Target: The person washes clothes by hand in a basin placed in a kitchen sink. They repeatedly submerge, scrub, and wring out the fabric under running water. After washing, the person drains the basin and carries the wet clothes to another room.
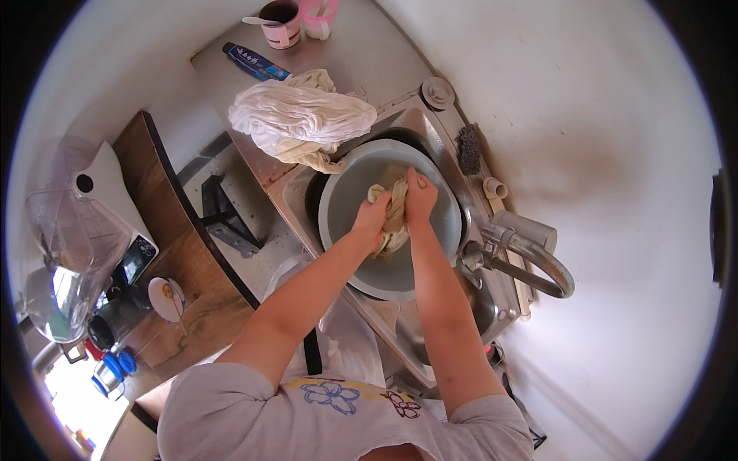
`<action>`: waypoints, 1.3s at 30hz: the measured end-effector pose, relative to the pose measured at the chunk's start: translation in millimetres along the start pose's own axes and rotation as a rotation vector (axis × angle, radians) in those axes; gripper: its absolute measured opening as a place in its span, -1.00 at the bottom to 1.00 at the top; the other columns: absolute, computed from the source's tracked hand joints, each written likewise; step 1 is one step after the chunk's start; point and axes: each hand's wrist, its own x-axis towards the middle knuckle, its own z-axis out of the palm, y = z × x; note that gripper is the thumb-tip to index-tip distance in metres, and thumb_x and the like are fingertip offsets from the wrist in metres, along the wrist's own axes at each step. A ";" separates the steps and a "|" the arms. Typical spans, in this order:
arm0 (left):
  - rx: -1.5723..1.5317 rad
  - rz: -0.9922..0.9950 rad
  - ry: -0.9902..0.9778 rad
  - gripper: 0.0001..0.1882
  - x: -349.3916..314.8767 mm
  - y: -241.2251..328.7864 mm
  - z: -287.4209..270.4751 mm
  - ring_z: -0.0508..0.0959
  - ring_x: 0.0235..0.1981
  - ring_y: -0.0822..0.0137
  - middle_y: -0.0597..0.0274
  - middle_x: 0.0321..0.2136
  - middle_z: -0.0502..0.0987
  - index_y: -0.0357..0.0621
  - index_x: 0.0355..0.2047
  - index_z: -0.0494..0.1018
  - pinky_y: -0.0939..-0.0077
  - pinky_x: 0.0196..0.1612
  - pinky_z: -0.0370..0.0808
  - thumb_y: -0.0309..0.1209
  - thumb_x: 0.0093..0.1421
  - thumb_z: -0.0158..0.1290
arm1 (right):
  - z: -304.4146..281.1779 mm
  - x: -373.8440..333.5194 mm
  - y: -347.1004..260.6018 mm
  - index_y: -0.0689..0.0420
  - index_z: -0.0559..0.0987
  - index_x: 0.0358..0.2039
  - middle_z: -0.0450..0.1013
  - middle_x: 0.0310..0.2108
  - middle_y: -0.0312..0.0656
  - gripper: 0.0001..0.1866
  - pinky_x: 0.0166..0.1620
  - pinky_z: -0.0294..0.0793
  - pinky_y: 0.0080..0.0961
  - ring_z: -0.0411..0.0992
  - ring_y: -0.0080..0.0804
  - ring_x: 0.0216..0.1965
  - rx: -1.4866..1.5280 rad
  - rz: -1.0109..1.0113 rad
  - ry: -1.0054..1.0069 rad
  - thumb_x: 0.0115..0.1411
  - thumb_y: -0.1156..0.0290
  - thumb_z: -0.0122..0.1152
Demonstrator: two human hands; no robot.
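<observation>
Both my hands grip a twisted beige cloth [395,211] over a grey-blue basin [338,257] that stands in the metal sink. My left hand [372,221] is closed round the cloth's left side. Higher up and to the right, my right hand [420,197] is closed on its other end. The cloth hangs low in the basin, and I cannot tell whether it touches the bottom. A heap of wrung white and cream cloth [300,115] lies on the counter just beyond the sink, with one end drooping toward the basin's rim.
A curved metal faucet [550,280] stands right of the sink, near a dark scrubbing brush [468,150]. On the far counter are a blue tube [255,61], a pink mug [281,31] and a pink cup [318,19]. A wooden table [200,269] at left holds a bowl [166,300].
</observation>
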 end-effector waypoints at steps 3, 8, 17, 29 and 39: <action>0.146 0.086 0.101 -0.32 4.6 15.5 -12.6 0.39 0.02 0.16 0.02 0.05 0.28 -0.19 0.12 0.16 0.19 -0.08 0.45 0.03 0.16 -0.01 | 16.2 -5.1 18.3 0.17 0.51 -0.26 0.46 -0.34 -0.02 -0.75 -0.14 0.39 -0.29 0.43 0.01 -0.30 0.064 -0.133 -0.101 0.09 0.31 0.18; 0.865 -0.089 0.423 -0.01 71.0 -28.6 -72.9 -0.23 0.35 -0.20 -0.23 0.34 -0.29 -0.08 0.36 -0.33 0.08 0.34 -0.20 0.20 0.18 -0.14 | 59.3 -37.3 53.2 0.04 0.29 0.09 0.26 0.02 -0.01 -0.50 -0.03 0.32 -0.11 0.31 0.10 -0.03 -0.491 -0.645 -0.281 0.11 0.42 0.12; 0.257 -0.156 0.316 -0.18 106.2 -37.0 -98.1 0.20 0.17 0.04 0.04 0.23 0.11 0.06 0.33 -0.16 0.05 0.16 0.21 0.12 0.22 -0.11 | 47.6 -4.5 59.6 0.09 0.51 -0.17 0.39 -0.19 -0.03 -0.74 -0.12 0.36 -0.32 0.38 -0.09 -0.13 -0.171 -0.362 -0.554 0.10 0.51 0.04; -0.059 0.026 0.008 -0.23 70.2 -18.3 -56.6 0.48 -0.07 0.17 0.10 -0.04 0.43 -0.13 0.21 0.15 0.22 -0.12 0.47 -0.10 0.07 0.19 | 40.8 -86.6 -16.2 0.17 0.42 -0.64 0.36 -0.63 -0.17 -0.70 -0.36 0.37 -0.38 0.31 -0.21 -0.58 -0.311 -0.563 0.080 0.05 0.24 0.22; 0.079 -0.061 0.225 -0.52 28.3 12.5 -19.9 0.51 -0.26 0.23 0.07 -0.16 0.46 -0.33 -0.04 0.34 0.27 -0.30 0.47 -0.28 0.10 0.11 | 24.6 -99.8 -11.5 0.23 0.50 -0.62 0.44 -0.62 -0.07 -0.69 -0.35 0.39 -0.30 0.38 -0.24 -0.55 -0.031 -0.198 0.096 0.05 0.23 0.21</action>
